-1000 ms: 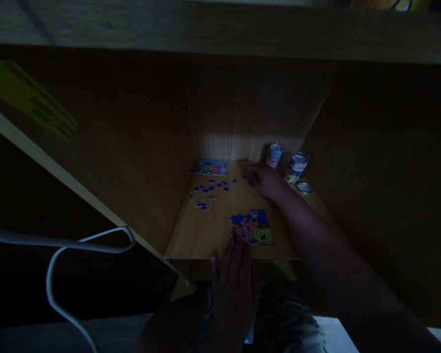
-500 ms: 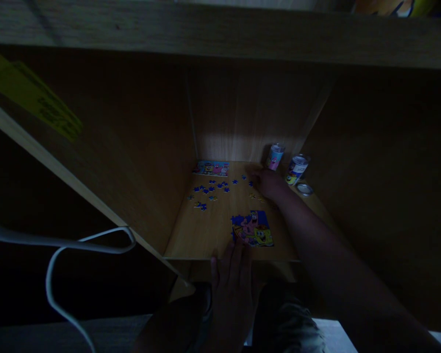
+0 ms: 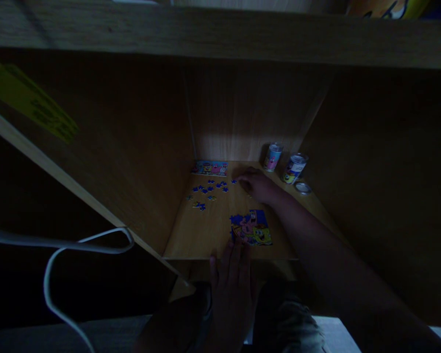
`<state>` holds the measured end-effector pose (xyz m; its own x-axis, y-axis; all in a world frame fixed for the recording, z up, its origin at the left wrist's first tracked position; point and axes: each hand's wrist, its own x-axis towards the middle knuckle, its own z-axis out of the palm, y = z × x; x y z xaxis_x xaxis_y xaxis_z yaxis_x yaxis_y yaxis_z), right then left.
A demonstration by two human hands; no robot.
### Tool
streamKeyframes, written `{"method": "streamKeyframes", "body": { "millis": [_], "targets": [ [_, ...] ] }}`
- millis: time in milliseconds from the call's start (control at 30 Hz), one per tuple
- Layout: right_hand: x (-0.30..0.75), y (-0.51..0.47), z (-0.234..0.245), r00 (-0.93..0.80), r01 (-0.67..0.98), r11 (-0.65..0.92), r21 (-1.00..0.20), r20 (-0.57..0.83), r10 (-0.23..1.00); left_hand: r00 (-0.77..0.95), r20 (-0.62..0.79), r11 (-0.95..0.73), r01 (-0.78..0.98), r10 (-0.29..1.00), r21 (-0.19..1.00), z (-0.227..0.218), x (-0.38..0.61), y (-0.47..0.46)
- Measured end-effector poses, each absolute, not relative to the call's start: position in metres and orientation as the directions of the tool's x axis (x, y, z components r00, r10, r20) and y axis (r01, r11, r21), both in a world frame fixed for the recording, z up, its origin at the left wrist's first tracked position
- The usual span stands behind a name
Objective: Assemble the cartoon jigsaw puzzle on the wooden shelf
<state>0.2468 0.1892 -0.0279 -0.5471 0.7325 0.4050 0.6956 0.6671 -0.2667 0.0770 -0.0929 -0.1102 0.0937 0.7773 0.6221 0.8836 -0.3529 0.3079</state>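
Note:
A partly joined jigsaw puzzle (image 3: 255, 226) with cartoon figures lies near the shelf's front edge. My left hand (image 3: 231, 279) is open, fingers stretched out, its fingertips at the puzzle's lower left edge. Farther back, my right hand (image 3: 256, 185) is over the board with its fingers curled together; whatever is under or in them is hidden. Just left of its fingertips lies a single blue puzzle piece (image 3: 234, 181). Several loose blue puzzle pieces (image 3: 210, 189) are spread to the left, with a small joined cluster of pieces (image 3: 199, 206) in front of them.
A picture card (image 3: 210, 168) lies at the back left. Two cartoon-printed cans (image 3: 272, 157) stand at the back right, a round metal lid (image 3: 303, 188) beside them. Wooden cabinet walls (image 3: 382, 171) close in both sides. A white cable (image 3: 59, 242) hangs at the left.
My right hand has moved left across the board, now covering spots where blue pieces lay in sight. My left hand stays at the puzzle. The view has shifted slightly.

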Motion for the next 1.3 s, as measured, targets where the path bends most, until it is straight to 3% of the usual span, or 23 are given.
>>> {"method": "streamKeyframes", "body": {
  "millis": [267,633,833,967,1300],
  "targets": [
    [0.235,0.185,-0.032,-0.662,0.528,0.791,-0.309,0.434,0.611,0.092,0.634,-0.364,0.877,0.768,0.314,-0.109,0.078,-0.092],
    [0.236,0.184,-0.028,-0.615,0.567,0.767,-0.3,0.466,0.636,0.094,0.634,-0.372,0.871,0.768,0.322,-0.106,0.077,-0.092],
    [0.233,0.184,-0.025,-0.685,0.471,0.819,-0.326,0.45,0.573,0.106,0.653,-0.374,0.882,0.75,0.286,-0.108,0.077,-0.092],
    [0.233,0.183,-0.021,-0.676,0.509,0.791,-0.338,0.412,0.611,0.1,0.644,-0.364,0.885,0.758,0.291,-0.108,0.078,-0.092],
    [0.238,0.194,-0.036,-0.523,0.714,0.661,-0.23,0.452,0.723,0.098,0.624,-0.353,0.886,0.775,0.299,-0.108,0.078,-0.094]
  ]
}}
